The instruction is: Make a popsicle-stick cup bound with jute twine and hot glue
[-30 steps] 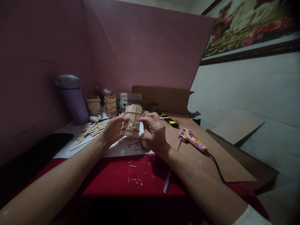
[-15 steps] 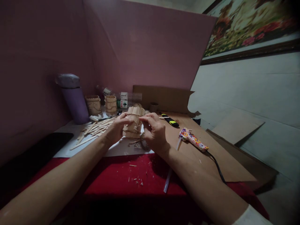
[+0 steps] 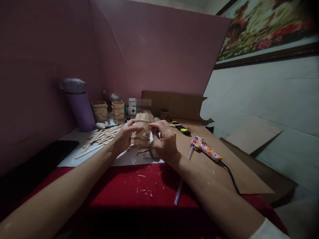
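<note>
A small cup made of upright wooden craft sticks (image 3: pixel 141 135), banded with twine, is held slightly tilted above the white sheet. My left hand (image 3: pixel 126 133) is closed around its left side, thumb across the front. At the cup's right side, my right hand (image 3: pixel 164 138) pinches a thin piece of twine (image 3: pixel 147 132) between thumb and forefinger. More twine (image 3: pixel 154 152) hangs in a loop below that hand. Loose craft sticks (image 3: pixel 99 139) lie in a pile to the left.
Two similar stick cups (image 3: pixel 118 113) stand behind, near a purple bottle (image 3: pixel 81 111). On cardboard (image 3: pixel 239 172) to the right lie a flowered glue gun (image 3: pixel 205 148) with a cord and a black-yellow utility knife (image 3: pixel 183 128). Wood scraps (image 3: pixel 147 192) dot the red cloth (image 3: pixel 112 189).
The right fingers have shifted slightly at the cup's side, and a strand of twine shows more clearly beside them. The left hand keeps its hold.
</note>
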Tool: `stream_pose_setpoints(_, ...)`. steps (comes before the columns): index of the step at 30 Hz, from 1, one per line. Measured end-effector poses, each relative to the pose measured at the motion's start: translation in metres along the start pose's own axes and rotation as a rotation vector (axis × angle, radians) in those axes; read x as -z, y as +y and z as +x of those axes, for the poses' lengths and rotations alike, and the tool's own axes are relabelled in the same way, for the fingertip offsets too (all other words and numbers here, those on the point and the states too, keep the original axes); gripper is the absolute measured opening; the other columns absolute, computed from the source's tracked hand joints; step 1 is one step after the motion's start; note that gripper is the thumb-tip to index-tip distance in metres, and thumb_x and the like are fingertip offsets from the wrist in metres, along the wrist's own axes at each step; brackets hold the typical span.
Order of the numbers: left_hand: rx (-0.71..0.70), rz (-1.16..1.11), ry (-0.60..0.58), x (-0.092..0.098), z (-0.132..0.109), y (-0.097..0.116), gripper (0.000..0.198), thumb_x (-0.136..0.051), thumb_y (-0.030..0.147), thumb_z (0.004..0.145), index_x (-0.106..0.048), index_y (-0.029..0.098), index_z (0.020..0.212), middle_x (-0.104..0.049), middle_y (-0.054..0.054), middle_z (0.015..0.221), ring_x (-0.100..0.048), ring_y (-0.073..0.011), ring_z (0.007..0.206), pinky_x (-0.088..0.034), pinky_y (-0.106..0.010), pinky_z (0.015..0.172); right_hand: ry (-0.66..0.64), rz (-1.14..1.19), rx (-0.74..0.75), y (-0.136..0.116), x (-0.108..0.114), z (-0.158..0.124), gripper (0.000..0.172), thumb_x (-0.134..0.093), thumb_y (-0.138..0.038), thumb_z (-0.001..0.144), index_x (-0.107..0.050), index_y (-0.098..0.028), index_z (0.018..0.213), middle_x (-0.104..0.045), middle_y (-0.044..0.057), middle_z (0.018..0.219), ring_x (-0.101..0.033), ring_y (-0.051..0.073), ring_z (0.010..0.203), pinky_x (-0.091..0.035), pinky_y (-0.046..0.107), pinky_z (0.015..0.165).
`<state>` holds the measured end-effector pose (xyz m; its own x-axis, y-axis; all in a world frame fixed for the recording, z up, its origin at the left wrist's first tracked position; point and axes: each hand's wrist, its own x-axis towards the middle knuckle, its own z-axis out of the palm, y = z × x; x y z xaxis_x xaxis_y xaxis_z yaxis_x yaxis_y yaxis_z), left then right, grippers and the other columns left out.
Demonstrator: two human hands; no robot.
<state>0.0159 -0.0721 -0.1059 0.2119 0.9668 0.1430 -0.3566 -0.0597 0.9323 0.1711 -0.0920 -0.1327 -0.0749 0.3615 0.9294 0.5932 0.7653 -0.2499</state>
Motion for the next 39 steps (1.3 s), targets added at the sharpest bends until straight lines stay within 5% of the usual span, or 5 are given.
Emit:
stream_pose_setpoints(13,0.118,-0.24,-0.06,0.011,0.007,0.004,0.035,-0.062,0.019,0.068,-0.068,0.012,0.102,-0.073,-0.008,0.08,-0.068,-0.0215,0.067,-0.058,-0.031,0.057,-0.043,-0.077,-0.085,0.007,-0.001,-0.002,0.01,-0.054,-0.018,0.095,-0.064,-0.02,0.095,-0.064,0.006,0.092,-0.06,0.019,0.082,-0.049,0.031,0.072)
stream_pose_setpoints(22,0.193,-0.336,-0.217,0.022,0.014,0.0,0.057,-0.054,0.027,0.076,-0.058,0.002,0.127,-0.075,-0.017,0.085,-0.073,-0.0302,0.078,-0.06,-0.043,0.074,-0.041,-0.004,-0.107,0.009,-0.003,-0.003,0.009,-0.057,-0.019,0.095,-0.065,-0.021,0.091,-0.064,0.004,0.087,-0.06,0.018,0.082,-0.048,0.03,0.073)
stream_pose_setpoints(39,0.2,-0.386,-0.191,0.019,0.008,0.005,0.029,-0.057,0.018,0.075,-0.068,0.008,0.1,-0.075,-0.012,0.077,-0.072,-0.0248,0.069,-0.061,-0.036,0.064,-0.054,0.018,-0.122,0.008,-0.005,-0.006,0.011,-0.056,-0.014,0.091,-0.066,-0.02,0.089,-0.065,0.003,0.085,-0.06,0.017,0.074,-0.046,0.027,0.065)
